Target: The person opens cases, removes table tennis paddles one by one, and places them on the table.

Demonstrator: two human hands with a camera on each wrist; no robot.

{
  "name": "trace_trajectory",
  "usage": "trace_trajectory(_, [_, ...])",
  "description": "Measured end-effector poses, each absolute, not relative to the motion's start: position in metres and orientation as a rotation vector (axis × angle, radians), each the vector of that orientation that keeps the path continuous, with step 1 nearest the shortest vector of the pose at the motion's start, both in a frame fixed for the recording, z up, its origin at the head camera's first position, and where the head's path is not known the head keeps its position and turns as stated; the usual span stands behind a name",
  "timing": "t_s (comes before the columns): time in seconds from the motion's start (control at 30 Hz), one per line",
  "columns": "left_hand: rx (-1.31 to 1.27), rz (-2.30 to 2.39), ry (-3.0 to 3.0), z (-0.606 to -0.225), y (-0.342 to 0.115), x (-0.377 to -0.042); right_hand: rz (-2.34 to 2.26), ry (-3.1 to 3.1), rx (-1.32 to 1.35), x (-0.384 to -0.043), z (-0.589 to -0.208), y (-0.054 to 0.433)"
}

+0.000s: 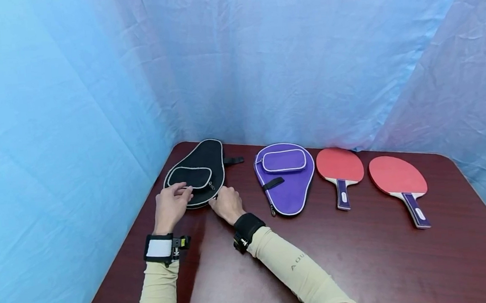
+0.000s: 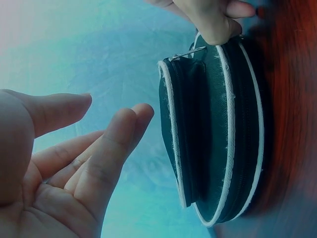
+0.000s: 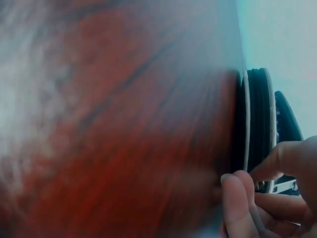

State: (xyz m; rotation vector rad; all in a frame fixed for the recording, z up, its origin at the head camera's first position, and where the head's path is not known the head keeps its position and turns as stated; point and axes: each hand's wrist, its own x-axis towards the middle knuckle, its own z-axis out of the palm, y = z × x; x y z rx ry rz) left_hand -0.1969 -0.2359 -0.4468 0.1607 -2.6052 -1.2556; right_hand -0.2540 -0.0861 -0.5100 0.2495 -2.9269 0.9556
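Observation:
A black table tennis bat case (image 1: 202,157) with pale piping lies at the table's left end, its small front pocket (image 1: 189,177) facing up. My right hand (image 1: 228,205) is at the case's near right edge. In the right wrist view its thumb and fingers pinch the edge zipper, where a bit of metal (image 3: 260,185) shows; the fingers hide most of the pull. Another zipper pull (image 1: 211,186) hangs from the pocket. Above the case's near left side, my left hand (image 1: 171,205) holds nothing; the left wrist view shows its loosely extended fingers (image 2: 121,131) apart from the pocket.
To the right lies a purple bat case (image 1: 288,186) with a pocket and strap. Beyond it are two red bats, one nearer (image 1: 339,164) and one farther right (image 1: 397,175), handles toward me. Blue cloth (image 1: 283,62) hangs behind and beside the brown table (image 1: 320,259).

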Motion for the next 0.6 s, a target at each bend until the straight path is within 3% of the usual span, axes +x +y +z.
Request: trace_trajectory(0.6, [0.192,-1.237,-2.604,-0.4486,-0.2408,-0.1964,0.872,-2.956,0.243,-0.2592,-0.5118,-0.0881])
